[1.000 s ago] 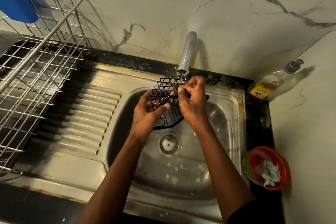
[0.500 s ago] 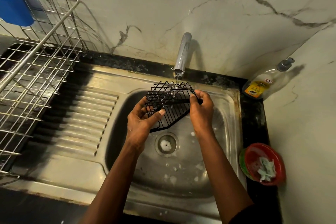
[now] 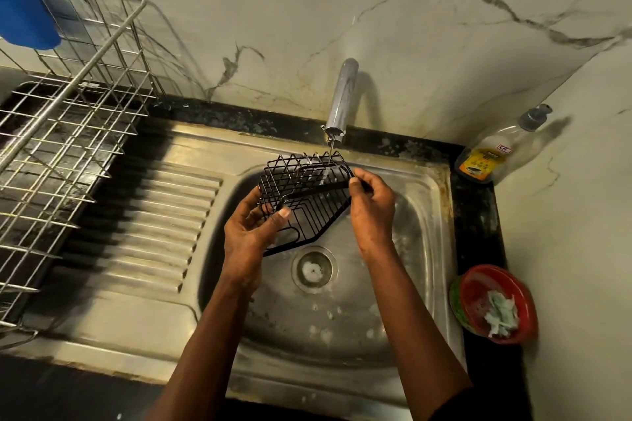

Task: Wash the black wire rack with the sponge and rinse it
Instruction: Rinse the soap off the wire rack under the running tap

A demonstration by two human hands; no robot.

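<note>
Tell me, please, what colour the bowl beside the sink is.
The bowl is red, with a green outer edge; head view.

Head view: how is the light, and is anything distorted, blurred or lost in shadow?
Head view: dim, yellowish light; wide-angle distortion bows the metal dish rack; a dark shadow band crosses the drainboard; the faucet throws a shadow on the wall; the black wire rack, left hand and right hand are sharp.

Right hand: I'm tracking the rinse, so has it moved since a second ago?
Yes. The right hand has drawn away from the chrome tap spout, rightward and toward the person, gripping the black wire rack.
</note>
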